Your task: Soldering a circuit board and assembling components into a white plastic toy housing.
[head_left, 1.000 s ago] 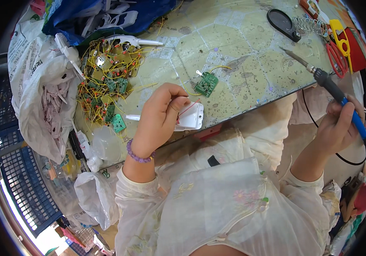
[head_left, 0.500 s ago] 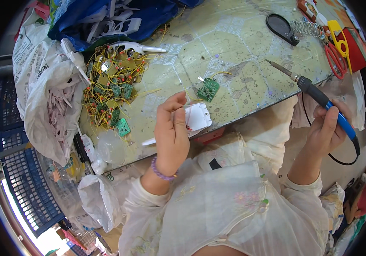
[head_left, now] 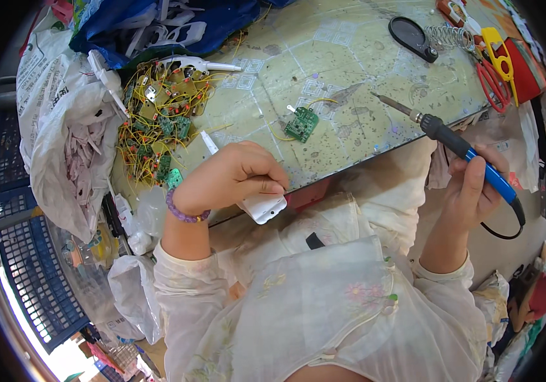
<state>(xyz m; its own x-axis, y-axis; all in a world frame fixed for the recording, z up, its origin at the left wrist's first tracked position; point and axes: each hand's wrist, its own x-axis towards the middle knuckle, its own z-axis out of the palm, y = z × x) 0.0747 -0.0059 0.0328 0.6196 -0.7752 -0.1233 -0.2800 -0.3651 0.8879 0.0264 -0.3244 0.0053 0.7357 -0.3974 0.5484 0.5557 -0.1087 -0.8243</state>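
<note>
My left hand (head_left: 238,175) is closed over a white plastic casing (head_left: 263,207) at the table's near edge. The casing's wide end shows below the fingers and its narrow tip beyond the back of the hand; the middle is hidden. A soldering iron (head_left: 464,149) with a blue and black handle is gripped in my right hand (head_left: 476,186), its metal tip pointing up and left over the table. Between the two hands, a single green circuit board (head_left: 301,124) with yellow wires lies on the table, touched by neither.
A tangled heap of circuit boards and yellow wires (head_left: 161,121) covers the table's left side. Beside it stand a white sack (head_left: 47,172) of plastic parts and a blue bag (head_left: 222,32) of white casings. Coil spring (head_left: 450,38), red-handled scissors (head_left: 492,86) and yellow cutters (head_left: 499,57) lie far right.
My left hand has curled its fingers and turned the casing, bringing its wide end toward me. My right hand has shifted the soldering iron slightly left.
</note>
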